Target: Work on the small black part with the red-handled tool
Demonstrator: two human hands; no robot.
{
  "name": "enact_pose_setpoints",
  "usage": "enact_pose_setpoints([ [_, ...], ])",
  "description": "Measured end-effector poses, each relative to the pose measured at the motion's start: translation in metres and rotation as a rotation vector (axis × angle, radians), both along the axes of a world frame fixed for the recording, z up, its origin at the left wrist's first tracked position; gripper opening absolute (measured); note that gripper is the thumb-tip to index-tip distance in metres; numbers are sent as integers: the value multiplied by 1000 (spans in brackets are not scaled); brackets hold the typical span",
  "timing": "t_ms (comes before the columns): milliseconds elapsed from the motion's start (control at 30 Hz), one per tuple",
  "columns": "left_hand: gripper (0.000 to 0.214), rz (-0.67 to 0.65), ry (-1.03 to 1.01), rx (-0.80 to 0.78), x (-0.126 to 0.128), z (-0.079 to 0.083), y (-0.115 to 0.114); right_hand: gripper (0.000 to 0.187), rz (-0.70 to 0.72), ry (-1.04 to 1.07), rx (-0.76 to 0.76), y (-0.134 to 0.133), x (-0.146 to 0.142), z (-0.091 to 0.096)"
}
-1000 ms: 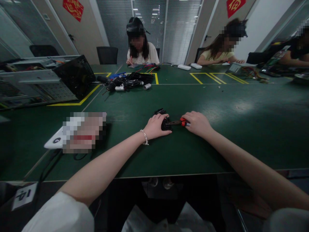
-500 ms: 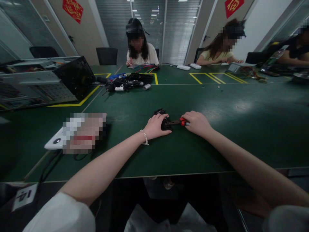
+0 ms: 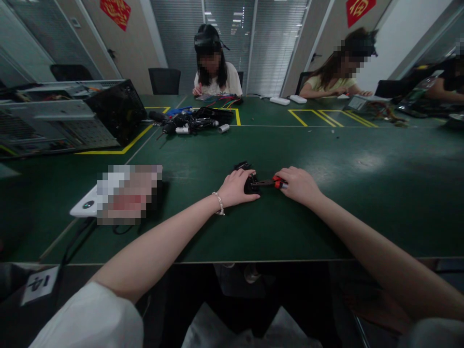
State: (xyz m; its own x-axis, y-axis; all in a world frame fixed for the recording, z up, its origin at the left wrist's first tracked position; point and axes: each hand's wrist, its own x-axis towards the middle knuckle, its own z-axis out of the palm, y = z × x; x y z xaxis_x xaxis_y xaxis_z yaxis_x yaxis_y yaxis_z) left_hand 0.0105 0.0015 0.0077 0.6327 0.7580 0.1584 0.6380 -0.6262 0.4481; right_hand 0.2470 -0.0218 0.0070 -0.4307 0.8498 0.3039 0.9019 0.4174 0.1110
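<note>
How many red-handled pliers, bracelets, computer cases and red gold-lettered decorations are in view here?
Red-handled pliers, in the right hand: 1
Bracelet, on the left wrist: 1
Computer case: 1
Red decorations: 2
Total: 5

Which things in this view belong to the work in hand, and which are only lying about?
In hand:
- Red-handled pliers, held in the right hand
- Small black part, gripped by the left hand

Apparently just lying about:
- Opened computer case
- White cylinder
- White device, partly blurred
</note>
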Motion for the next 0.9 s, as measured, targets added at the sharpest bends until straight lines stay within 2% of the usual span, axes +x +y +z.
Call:
enact_pose_setpoints([
  [900,70,14,-15,-3,1,3,-4,23,10,-12,19,0,1,1],
])
